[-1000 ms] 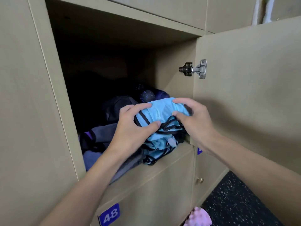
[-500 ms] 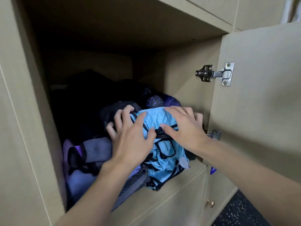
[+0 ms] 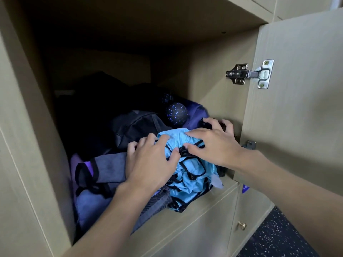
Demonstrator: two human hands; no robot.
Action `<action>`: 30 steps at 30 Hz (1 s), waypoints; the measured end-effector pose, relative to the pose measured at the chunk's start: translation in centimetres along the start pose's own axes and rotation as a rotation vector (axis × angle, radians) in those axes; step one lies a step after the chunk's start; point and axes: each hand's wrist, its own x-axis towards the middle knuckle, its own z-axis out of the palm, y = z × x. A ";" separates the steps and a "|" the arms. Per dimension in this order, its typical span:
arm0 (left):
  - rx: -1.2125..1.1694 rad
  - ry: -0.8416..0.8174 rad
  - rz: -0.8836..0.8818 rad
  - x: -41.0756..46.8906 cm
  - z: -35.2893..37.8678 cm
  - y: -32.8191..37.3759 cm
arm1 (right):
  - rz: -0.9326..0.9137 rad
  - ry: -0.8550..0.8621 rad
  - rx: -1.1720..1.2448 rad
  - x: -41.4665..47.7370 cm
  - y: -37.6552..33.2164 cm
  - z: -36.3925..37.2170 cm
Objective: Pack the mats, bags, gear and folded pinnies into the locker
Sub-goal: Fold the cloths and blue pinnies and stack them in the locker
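The folded pinnies (image 3: 189,175), a sky-blue bundle edged in black, lie at about 5 o'clock in the mouth of the locker (image 3: 204,212); a second ago both hands clasped the bundle in front of the opening, and since then they have pushed it in and flattened out over it; the left hand (image 3: 148,164) lies spread on its 9 o'clock side, thumb pressing into the fabric, grasping nothing; the right hand (image 3: 213,145) presses on the top with arched, parted fingers that now reach past towards something dark at 3 o'clock by the door (image 3: 297,117); the bundle leans on a grey bag (image 3: 109,167) and sits in front of a speckled ball (image 3: 176,115) at 12 o'clock; its lower folds overhang the front ledge, so it probably needs a further shove before the door will close.
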 end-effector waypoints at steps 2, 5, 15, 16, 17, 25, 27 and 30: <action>0.005 0.007 0.000 0.0 0.1 0.0 | 0.009 -0.037 -0.003 -0.1 -0.1 -0.3; 0.014 0.004 -0.001 0.1 0.3 0.0 | 0.010 -0.058 -0.018 -0.1 -0.1 -0.4; -0.059 -0.011 -0.050 0.7 0.2 0.2 | 0.106 0.007 0.066 -0.6 0.1 -0.3; -0.049 -0.016 -0.051 0.7 0.3 0.1 | 0.100 -0.017 0.023 -0.6 0.1 -0.2; -0.046 -0.021 -0.054 0.8 0.3 0.1 | 0.099 -0.034 0.000 -0.5 0.1 -0.2; -0.174 -0.044 -0.090 1.4 -1.2 0.6 | 0.165 0.021 0.113 -0.8 -0.1 -1.2; -0.200 -0.026 -0.096 1.3 -1.5 0.7 | 0.151 0.038 0.115 -0.9 0.1 -1.6; -0.228 -0.003 -0.107 1.3 -2.1 0.8 | 0.136 0.047 0.117 -1.1 0.1 -2.2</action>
